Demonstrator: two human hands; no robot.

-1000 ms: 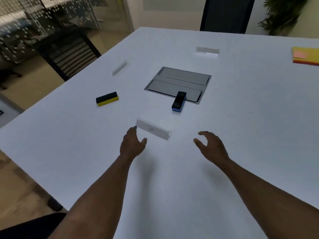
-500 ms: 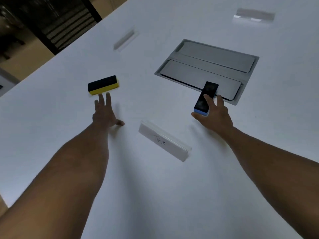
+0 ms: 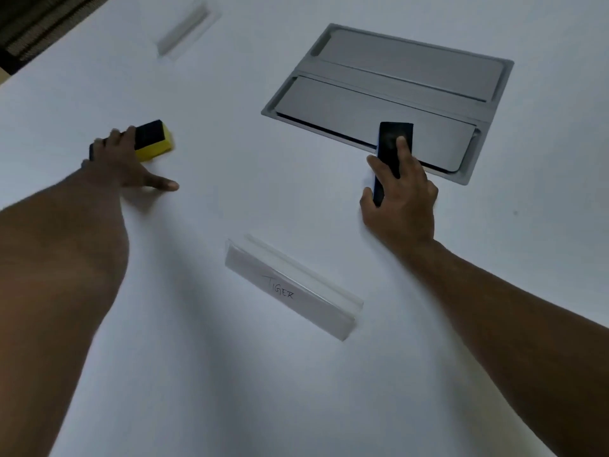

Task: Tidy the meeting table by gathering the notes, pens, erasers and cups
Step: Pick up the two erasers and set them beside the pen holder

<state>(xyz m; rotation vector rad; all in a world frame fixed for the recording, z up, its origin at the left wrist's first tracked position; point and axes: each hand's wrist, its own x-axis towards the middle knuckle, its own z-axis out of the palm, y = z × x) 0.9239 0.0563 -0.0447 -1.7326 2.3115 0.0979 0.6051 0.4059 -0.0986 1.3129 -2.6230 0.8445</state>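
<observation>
Left hand [image 3: 127,159] fingers curled over yellow eraser [image 3: 154,144] (blurred), right hand [image 3: 400,196] gripping blue eraser [image 3: 392,140]

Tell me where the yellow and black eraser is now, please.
In the head view the yellow and black eraser lies on the white table at upper left, under the left hand, left of the grey floor-box lid.
</observation>
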